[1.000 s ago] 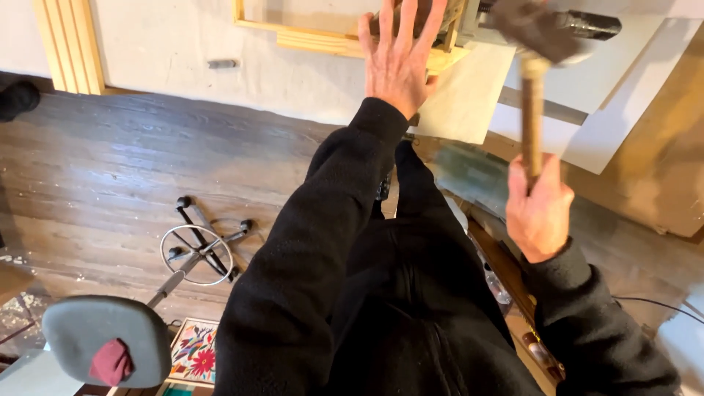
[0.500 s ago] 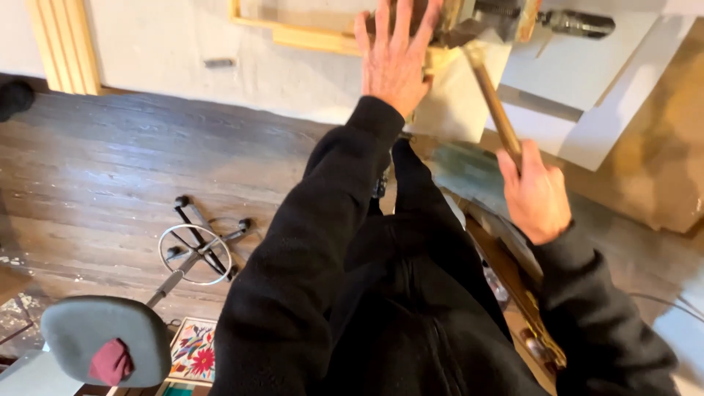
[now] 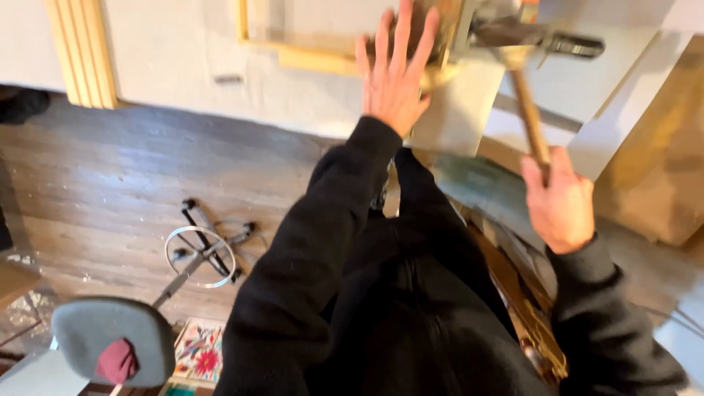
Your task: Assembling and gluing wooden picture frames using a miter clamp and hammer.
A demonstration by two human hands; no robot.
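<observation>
My left hand (image 3: pixel 396 73) is pressed flat, fingers spread, against the corner of a pale wooden frame (image 3: pixel 315 55) that leans on the white wall. My right hand (image 3: pixel 561 202) grips the wooden handle of a hammer (image 3: pixel 524 103). The hammer's dark metal head is up by the frame's corner, just right of my left fingers. Both arms are in black sleeves, and my dark clothed body fills the lower middle of the view.
A stool with a grey seat (image 3: pixel 110 337) and a metal foot ring (image 3: pixel 199 255) stands on the dark wood floor at the lower left. Wooden strips (image 3: pixel 81 51) lean on the wall at the upper left. White boards (image 3: pixel 609 81) and a brown panel (image 3: pixel 653 176) lean at the right.
The hammer has swung from upright, through a tilt to the left, so its head now sits at the frame's corner. My left hand has stayed pressed on the frame.
</observation>
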